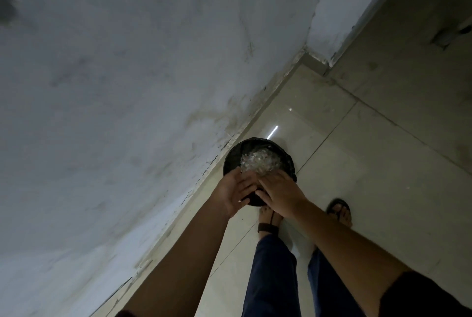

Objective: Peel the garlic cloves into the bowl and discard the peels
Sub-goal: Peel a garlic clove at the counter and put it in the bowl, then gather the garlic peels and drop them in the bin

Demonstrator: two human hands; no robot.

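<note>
peels (258, 162) sit in a pale heap inside the black-lined bin (231, 157), toward its far side, so the discard looks close to done; no bowl or cloves in view here. right above the near rim, the left hand (235, 193) is palm up with fingers straight, and the right hand (279, 190) lies flat across those fingers, knuckles to the camera. both look open with nothing visibly gripped, though the underside of the right palm is hidden. it reads like a brush-off of the last scraps. now the risk: the hands hang over the bin's near edge, not its middle, so any papery bits that cling to the skin could drop outside onto the tiled floor (357, 163) or drift to the strip along the wall (127, 87). these skins are light, and a brisk rub or a puff of air could scatter them. the heap also rides high, so a careless knock on the rim might tip some out. the sandal (338, 210) stands near the bin, and a step forward could nudge it. the light is dim, so stray flakes on pale tile would be easy to miss.
</note>
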